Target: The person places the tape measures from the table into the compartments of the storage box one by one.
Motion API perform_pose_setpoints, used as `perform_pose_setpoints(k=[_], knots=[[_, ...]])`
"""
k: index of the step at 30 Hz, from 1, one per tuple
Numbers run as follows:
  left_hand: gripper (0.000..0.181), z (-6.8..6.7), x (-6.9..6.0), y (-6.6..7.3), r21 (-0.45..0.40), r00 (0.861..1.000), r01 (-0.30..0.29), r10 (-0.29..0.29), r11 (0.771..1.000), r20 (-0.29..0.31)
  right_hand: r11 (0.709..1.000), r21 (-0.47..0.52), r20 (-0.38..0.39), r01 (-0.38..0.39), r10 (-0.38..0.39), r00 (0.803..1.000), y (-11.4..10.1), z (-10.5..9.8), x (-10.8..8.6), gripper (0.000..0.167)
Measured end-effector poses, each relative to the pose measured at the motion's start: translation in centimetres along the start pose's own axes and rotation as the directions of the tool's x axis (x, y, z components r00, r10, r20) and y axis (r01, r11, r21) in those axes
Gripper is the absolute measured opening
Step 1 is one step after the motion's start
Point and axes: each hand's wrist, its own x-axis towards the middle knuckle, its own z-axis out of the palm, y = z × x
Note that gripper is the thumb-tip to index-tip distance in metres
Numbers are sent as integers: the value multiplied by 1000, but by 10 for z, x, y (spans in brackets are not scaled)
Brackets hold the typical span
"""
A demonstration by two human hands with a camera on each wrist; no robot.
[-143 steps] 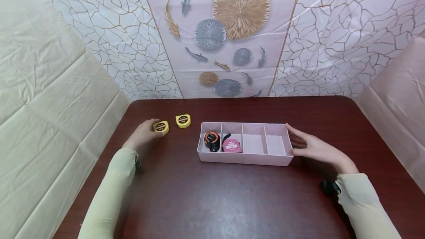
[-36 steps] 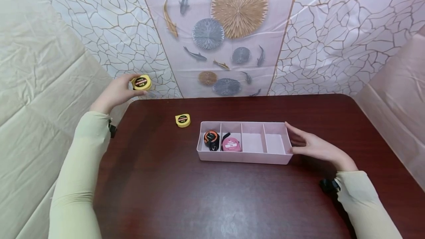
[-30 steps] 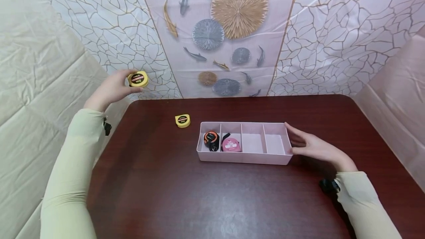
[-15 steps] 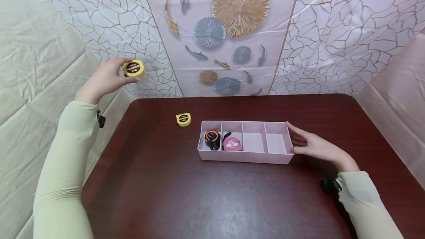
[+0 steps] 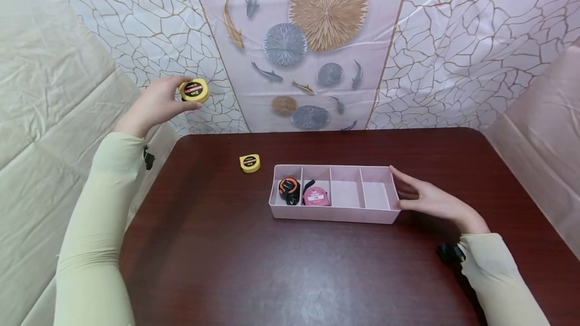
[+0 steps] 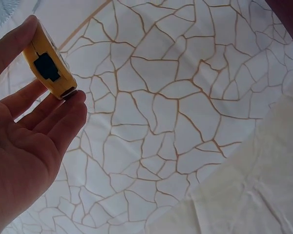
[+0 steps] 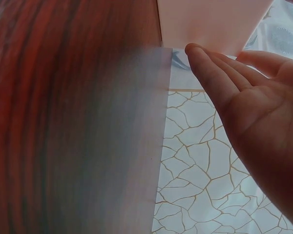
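My left hand [image 5: 156, 102] pinches a yellow tape measure [image 5: 195, 90] between thumb and fingers, held up above the table's far left. Its narrow side with a dark slider faces the left wrist view. A second yellow tape measure [image 5: 250, 163] lies on the table below and to the right. My right hand [image 5: 437, 201] touches the right end of a pale pink divided tray [image 5: 334, 214] with extended fingers and thumb. In the tray's leftmost compartment sits a black and orange tape measure [image 5: 289, 190]. Beside it, the second compartment holds a pink tape measure [image 5: 316, 196] with a black strap.
The dark red-brown table [image 5: 254, 265] reaches back to a patterned cloth backdrop [image 5: 466, 59]. Pale cloth [image 5: 68, 130] slopes along the left side, near my left arm, and more cloth borders the right side.
My left hand has lifted one yellow tape measure off the table and raised it; in the last half second it shifted slightly right. The right hand and tray have stayed in place.
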Motion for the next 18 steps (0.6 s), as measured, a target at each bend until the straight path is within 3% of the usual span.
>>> perform_pose_setpoints(k=[18], knots=[[69, 1, 20, 25, -1, 1000, -22, 22, 1000, 5, 999, -26, -2, -21, 21, 1000, -1, 0, 0, 91]])
